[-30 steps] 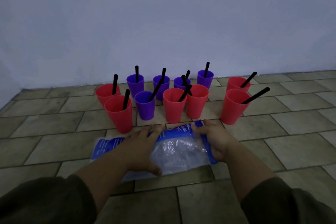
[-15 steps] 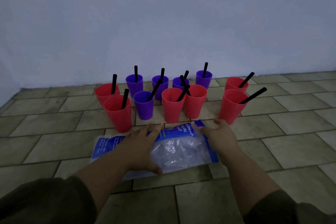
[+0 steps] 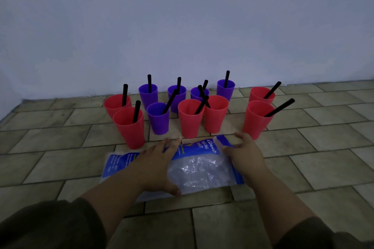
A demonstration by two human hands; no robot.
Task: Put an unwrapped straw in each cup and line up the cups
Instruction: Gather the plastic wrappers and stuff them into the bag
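Several red and purple cups stand in a loose cluster on the tiled floor, each with a black straw in it. The nearest are a red cup (image 3: 129,127) at the left, a purple cup (image 3: 158,118), two red cups (image 3: 190,119) in the middle and a red cup (image 3: 256,119) at the right. A crumpled blue and clear plastic bag (image 3: 199,170) lies in front of them. My left hand (image 3: 155,164) rests flat on the bag, fingers apart. My right hand (image 3: 245,152) hovers at the bag's right end, fingers spread, just short of the right red cup.
A pale wall (image 3: 182,26) rises right behind the far row of purple cups (image 3: 148,95). Tiled floor (image 3: 323,147) stretches bare to the right and to the left of the cluster.
My right hand has let go of the bag's top edge and moved forward and right toward the right red cup. My left hand stays on the bag.
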